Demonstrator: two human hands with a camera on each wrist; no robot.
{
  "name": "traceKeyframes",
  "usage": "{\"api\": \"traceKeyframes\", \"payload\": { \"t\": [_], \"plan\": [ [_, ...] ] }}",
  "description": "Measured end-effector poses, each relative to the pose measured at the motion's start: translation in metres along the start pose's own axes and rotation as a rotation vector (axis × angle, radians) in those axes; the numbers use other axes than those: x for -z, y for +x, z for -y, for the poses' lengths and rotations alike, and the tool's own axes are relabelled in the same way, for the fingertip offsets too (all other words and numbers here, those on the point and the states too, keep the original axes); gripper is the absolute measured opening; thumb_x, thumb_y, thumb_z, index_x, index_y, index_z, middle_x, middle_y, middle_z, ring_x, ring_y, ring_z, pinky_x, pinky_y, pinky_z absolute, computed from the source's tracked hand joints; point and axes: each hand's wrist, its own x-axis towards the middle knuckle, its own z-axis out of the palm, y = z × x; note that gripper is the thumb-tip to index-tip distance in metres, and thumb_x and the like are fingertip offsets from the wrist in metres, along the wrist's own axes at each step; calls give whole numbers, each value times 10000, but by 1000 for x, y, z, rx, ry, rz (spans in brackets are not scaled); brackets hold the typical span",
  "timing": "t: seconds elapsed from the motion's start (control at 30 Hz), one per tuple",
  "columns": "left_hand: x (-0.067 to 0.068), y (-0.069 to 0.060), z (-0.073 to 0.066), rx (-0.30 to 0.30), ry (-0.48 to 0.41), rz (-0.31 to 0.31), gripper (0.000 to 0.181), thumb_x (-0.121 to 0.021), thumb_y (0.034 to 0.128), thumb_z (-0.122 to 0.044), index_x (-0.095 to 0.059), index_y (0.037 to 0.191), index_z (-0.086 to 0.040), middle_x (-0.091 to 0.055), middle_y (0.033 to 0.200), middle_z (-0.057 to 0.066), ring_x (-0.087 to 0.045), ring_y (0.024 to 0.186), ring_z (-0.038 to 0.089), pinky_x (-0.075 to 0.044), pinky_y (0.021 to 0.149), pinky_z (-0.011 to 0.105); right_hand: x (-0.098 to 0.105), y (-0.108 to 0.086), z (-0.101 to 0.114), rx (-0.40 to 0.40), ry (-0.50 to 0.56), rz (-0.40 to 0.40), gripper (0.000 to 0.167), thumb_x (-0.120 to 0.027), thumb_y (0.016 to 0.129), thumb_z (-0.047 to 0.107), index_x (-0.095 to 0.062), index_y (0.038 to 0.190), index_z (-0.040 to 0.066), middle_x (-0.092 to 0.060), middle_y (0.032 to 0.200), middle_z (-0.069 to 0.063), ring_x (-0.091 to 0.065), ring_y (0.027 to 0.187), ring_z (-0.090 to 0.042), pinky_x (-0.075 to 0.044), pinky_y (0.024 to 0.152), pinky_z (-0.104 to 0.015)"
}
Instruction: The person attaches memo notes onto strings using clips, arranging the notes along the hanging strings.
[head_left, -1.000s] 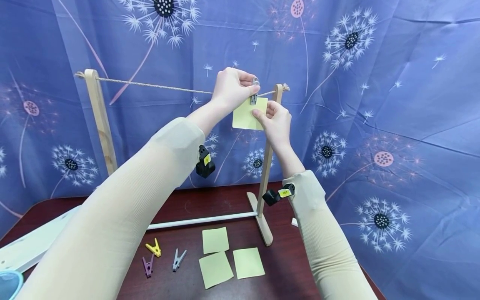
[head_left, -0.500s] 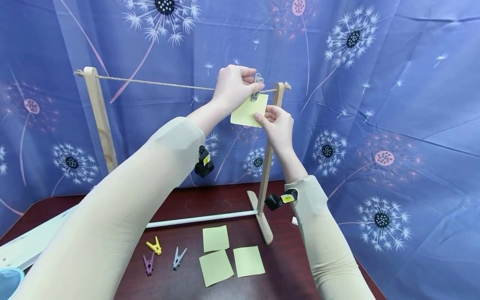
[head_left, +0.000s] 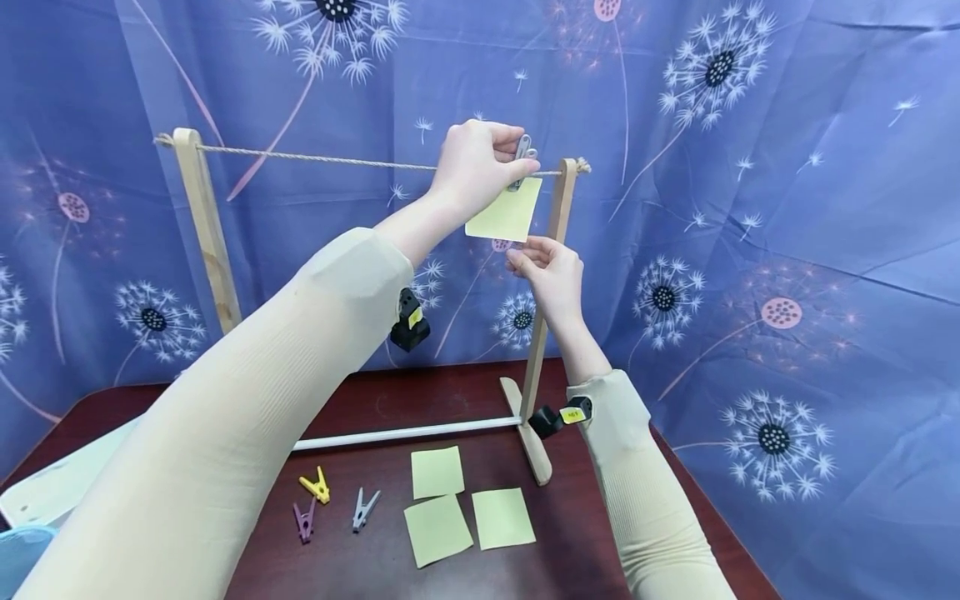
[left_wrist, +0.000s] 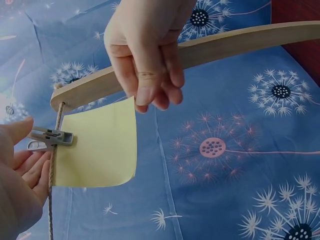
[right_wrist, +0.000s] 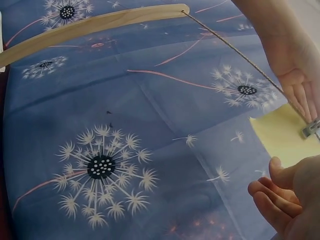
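A yellow sticky note (head_left: pixel 504 213) hangs on the rope (head_left: pixel 322 157) near the right post, held by a grey clothespin (left_wrist: pixel 62 138). In the left wrist view, the clothespin's jaws sit over the rope and the note's edge, with its handles spread. My left hand (head_left: pixel 476 165) holds the clothespin's handle end between thumb and fingers. My right hand (head_left: pixel 557 275) is just below the note's lower right corner, its thumb apart from its loosely bent fingers, holding nothing. In the right wrist view, its thumb (right_wrist: pixel 282 172) lies near the note's edge.
Several yellow sticky notes (head_left: pixel 504 518) lie on the dark red table (head_left: pixel 570 542). Left of them are a grey clothespin (head_left: pixel 364 510), a yellow one (head_left: pixel 317 485) and a purple one (head_left: pixel 304 521). The wooden right post (head_left: pixel 551 275) stands behind my right hand. A blue container (head_left: pixel 22 554) is at lower left.
The clothespin's handles have spread apart. My right hand has let go of the note's corner and moved slightly down. The left hand stays at the clothespin.
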Motion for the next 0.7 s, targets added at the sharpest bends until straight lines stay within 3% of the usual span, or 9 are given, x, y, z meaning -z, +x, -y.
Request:
{"api": "traceKeyframes", "payload": {
  "t": [0.23, 0.33, 0.5, 0.7],
  "plan": [
    [0, -1, 1, -15, 20, -25, 494, -702, 914, -273, -575, 1369, -132, -656, 1291, 20, -660, 1116, 85, -490, 933, 167, -5, -8, -13, 6, -23, 38, 289, -711, 899, 134, -701, 1132, -37, -728, 924, -248, -725, 731, -192, -560, 661, -186],
    [1, -3, 2, -28, 16, -47, 522, -709, 909, -267, -556, 1386, -120, -651, 1301, 34, -643, 1154, 100, -481, 952, 172, -8, -12, -18, 4, -39, 48, 292, -718, 894, 141, -703, 1125, -37, -732, 915, -237, -716, 709, -151, -552, 654, -177],
    [1, -10, 7, -73, -43, -110, 544, -738, 886, -235, -560, 1376, -83, -642, 1314, 62, -627, 1188, 130, -465, 983, 179, -11, -22, -24, -7, -37, 59, 293, -718, 894, 141, -700, 1124, -40, -731, 916, -239, -641, 637, 43, -550, 654, -171],
    [0, -25, 14, -176, -99, -211, 446, -740, 882, -187, -632, 1298, -67, -674, 1259, 77, -632, 1167, 142, -468, 964, 172, -15, -36, -34, -36, -50, 83, 301, -726, 893, 186, -706, 1122, -8, -740, 916, -210, -727, 748, -191, -536, 656, -177]
  ]
}}
